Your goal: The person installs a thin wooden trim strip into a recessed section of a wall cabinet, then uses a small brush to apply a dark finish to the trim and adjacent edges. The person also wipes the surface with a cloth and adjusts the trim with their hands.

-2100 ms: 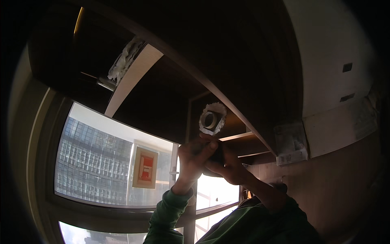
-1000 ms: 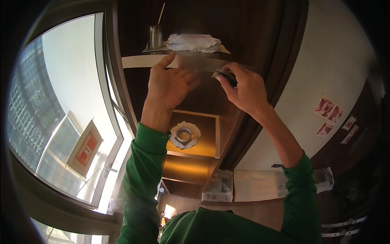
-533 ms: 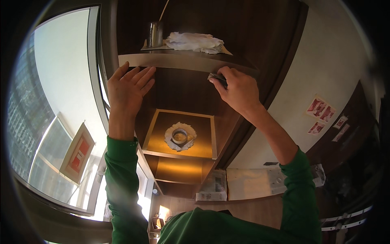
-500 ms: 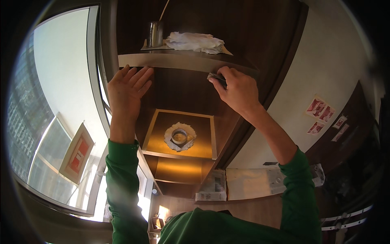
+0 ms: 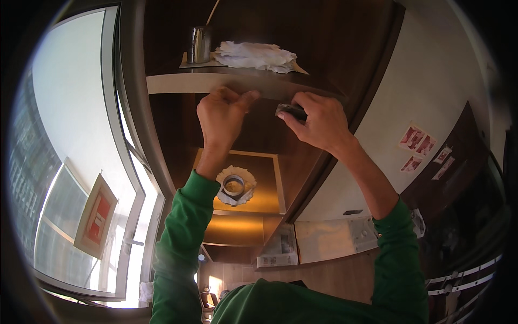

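A wooden shelf has a pale strip along its front edge (image 5: 178, 83). My left hand (image 5: 222, 120) is at the middle of that edge, its fingers curled and the thumb toward the strip; whether anything is between them is hidden. Just below the edge, farther right, my right hand (image 5: 325, 123) grips a small dark block (image 5: 291, 112) with a greyish end, apart from the wood. Above, on the shelf, a crumpled white cloth (image 5: 256, 55) lies on a flat sheet beside a shiny metal can (image 5: 199, 47) with a thin stick rising out of it.
On a lower shelf with a golden sheen (image 5: 264, 191), a ring-shaped roll (image 5: 233, 185) sits on ragged pale paper. A window with a handle (image 5: 135, 243) stands open at the left. Newspaper (image 5: 278, 261) and a covered ledge (image 5: 324, 240) lie lower right, above a wooden floor.
My left hand has moved right along the shelf edge, and its spread fingers have curled in. The right hand keeps its grip on the dark block, nearly in place. The view has shifted slightly.
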Action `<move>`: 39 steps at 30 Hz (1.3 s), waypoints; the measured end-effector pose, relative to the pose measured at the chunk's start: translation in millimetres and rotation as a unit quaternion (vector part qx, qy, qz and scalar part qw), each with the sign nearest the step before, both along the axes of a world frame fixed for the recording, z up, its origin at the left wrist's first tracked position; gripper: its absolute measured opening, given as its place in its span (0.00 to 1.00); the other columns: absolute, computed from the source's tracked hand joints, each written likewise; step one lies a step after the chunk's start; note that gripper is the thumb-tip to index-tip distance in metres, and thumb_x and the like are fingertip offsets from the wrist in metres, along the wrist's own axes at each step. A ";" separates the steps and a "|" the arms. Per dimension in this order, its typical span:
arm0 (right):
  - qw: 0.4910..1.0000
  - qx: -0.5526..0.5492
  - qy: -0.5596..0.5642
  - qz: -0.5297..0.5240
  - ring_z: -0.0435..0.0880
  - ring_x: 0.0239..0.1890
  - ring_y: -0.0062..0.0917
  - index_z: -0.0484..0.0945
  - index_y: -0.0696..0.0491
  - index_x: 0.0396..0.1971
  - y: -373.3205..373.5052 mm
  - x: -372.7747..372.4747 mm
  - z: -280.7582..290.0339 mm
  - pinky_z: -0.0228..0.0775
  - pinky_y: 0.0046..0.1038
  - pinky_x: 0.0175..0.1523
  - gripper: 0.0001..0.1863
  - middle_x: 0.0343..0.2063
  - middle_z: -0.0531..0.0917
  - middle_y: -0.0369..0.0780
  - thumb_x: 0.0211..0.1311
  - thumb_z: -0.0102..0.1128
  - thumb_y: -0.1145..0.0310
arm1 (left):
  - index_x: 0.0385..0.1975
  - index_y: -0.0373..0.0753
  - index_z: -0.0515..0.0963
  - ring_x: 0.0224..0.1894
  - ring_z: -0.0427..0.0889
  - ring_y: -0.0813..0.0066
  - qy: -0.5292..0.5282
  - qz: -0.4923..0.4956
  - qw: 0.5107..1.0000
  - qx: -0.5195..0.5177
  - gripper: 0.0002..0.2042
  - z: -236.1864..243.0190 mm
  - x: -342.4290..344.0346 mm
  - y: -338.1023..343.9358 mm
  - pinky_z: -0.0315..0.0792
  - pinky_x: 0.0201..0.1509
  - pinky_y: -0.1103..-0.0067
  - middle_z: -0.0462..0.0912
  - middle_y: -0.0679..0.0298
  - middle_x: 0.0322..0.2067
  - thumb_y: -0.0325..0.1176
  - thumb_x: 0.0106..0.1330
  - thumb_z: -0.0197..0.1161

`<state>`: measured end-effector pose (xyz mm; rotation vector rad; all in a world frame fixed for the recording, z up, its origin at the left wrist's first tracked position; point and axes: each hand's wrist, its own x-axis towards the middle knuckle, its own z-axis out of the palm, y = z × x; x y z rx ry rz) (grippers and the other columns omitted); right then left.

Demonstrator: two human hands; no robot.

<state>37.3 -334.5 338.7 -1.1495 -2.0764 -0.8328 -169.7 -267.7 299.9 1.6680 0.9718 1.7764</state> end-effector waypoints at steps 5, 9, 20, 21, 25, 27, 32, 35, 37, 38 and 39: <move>1.000 -0.007 0.016 0.006 0.85 0.24 0.36 0.81 0.54 0.28 -0.3 -0.7 0.6 0.77 0.37 0.30 0.17 0.21 0.83 0.40 0.54 0.76 0.56 | 0.27 0.31 0.81 0.29 0.86 0.78 -0.055 0.030 0.996 0.066 0.14 -18.2 1.4 10.9 0.78 0.36 0.81 0.87 0.60 0.23 0.37 0.64 0.75; 1.000 -0.002 0.012 0.009 0.85 0.24 0.34 0.81 0.54 0.27 0.7 -1.7 2.1 0.76 0.33 0.29 0.16 0.22 0.84 0.39 0.54 0.76 0.58 | 0.28 0.32 0.81 0.26 0.88 0.72 -0.047 0.023 0.986 0.158 0.11 -22.8 10.5 2.1 0.79 0.34 0.78 0.86 0.59 0.22 0.35 0.64 0.71; 1.000 0.014 0.016 0.013 0.85 0.22 0.29 0.82 0.52 0.25 1.2 -4.2 2.3 0.75 0.29 0.27 0.14 0.22 0.84 0.36 0.53 0.78 0.60 | 0.25 0.37 0.82 0.25 0.88 0.64 0.046 0.141 0.982 0.117 0.13 -8.2 17.0 -1.2 0.80 0.33 0.74 0.86 0.61 0.19 0.40 0.52 0.75; 1.000 0.012 0.016 0.010 0.85 0.22 0.29 0.82 0.52 0.25 1.3 -3.9 1.8 0.75 0.29 0.27 0.14 0.22 0.84 0.36 0.52 0.78 0.60 | 0.25 0.37 0.82 0.25 0.88 0.63 0.058 0.155 0.980 0.112 0.14 -7.0 17.0 -2.3 0.80 0.33 0.73 0.86 0.61 0.19 0.42 0.52 0.75; 1.000 0.020 0.008 0.009 0.85 0.22 0.29 0.82 0.53 0.26 2.9 -1.1 0.6 0.75 0.29 0.27 0.14 0.22 0.85 0.36 0.52 0.78 0.60 | 0.24 0.37 0.82 0.26 0.88 0.62 0.078 0.161 0.978 0.104 0.14 -3.8 15.6 -3.8 0.80 0.34 0.72 0.86 0.61 0.19 0.42 0.51 0.74; 1.000 0.009 0.015 0.006 0.85 0.22 0.28 0.82 0.53 0.26 1.1 -1.1 0.4 0.75 0.28 0.26 0.14 0.23 0.85 0.36 0.53 0.78 0.60 | 0.24 0.36 0.83 0.26 0.88 0.62 0.089 0.156 0.980 0.088 0.13 -0.4 13.8 -5.3 0.80 0.34 0.73 0.86 0.60 0.20 0.41 0.51 0.73; 1.000 0.016 0.015 0.017 0.85 0.22 0.28 0.82 0.53 0.26 2.8 -2.4 0.3 0.76 0.28 0.26 0.14 0.23 0.85 0.36 0.54 0.77 0.60 | 0.26 0.35 0.84 0.26 0.89 0.65 0.039 0.134 0.981 0.134 0.08 -6.5 -2.8 3.8 0.80 0.34 0.76 0.87 0.58 0.22 0.33 0.54 0.71; 1.000 0.012 0.021 0.017 0.85 0.21 0.28 0.82 0.53 0.26 2.2 -2.4 -0.7 0.76 0.28 0.25 0.14 0.23 0.85 0.36 0.55 0.77 0.60 | 0.27 0.33 0.84 0.26 0.89 0.69 0.007 0.150 0.979 0.138 0.06 -13.4 -26.4 11.3 0.80 0.34 0.78 0.87 0.59 0.22 0.30 0.57 0.70; 0.999 0.022 0.018 0.021 0.85 0.21 0.27 0.82 0.53 0.26 1.9 -0.1 -2.0 0.75 0.28 0.25 0.14 0.23 0.85 0.36 0.55 0.77 0.60 | 0.29 0.34 0.83 0.28 0.88 0.74 -0.028 0.154 0.977 0.144 0.05 -23.5 -48.8 17.4 0.80 0.36 0.79 0.88 0.61 0.24 0.29 0.60 0.70; 0.999 0.022 0.024 0.018 0.85 0.21 0.27 0.82 0.53 0.26 2.2 -2.5 -0.7 0.75 0.28 0.25 0.14 0.23 0.85 0.36 0.55 0.77 0.60 | 0.30 0.35 0.83 0.28 0.88 0.74 -0.011 0.199 0.960 0.198 0.04 -29.9 -67.5 20.2 0.80 0.37 0.79 0.87 0.62 0.25 0.28 0.60 0.70; 0.999 0.020 0.029 0.015 0.84 0.20 0.27 0.83 0.53 0.26 1.6 -5.6 0.0 0.74 0.28 0.25 0.14 0.23 0.85 0.36 0.55 0.77 0.60 | 0.31 0.37 0.83 0.29 0.87 0.74 0.005 0.243 0.937 0.250 0.04 -36.7 -86.1 25.1 0.79 0.37 0.78 0.87 0.63 0.26 0.27 0.59 0.70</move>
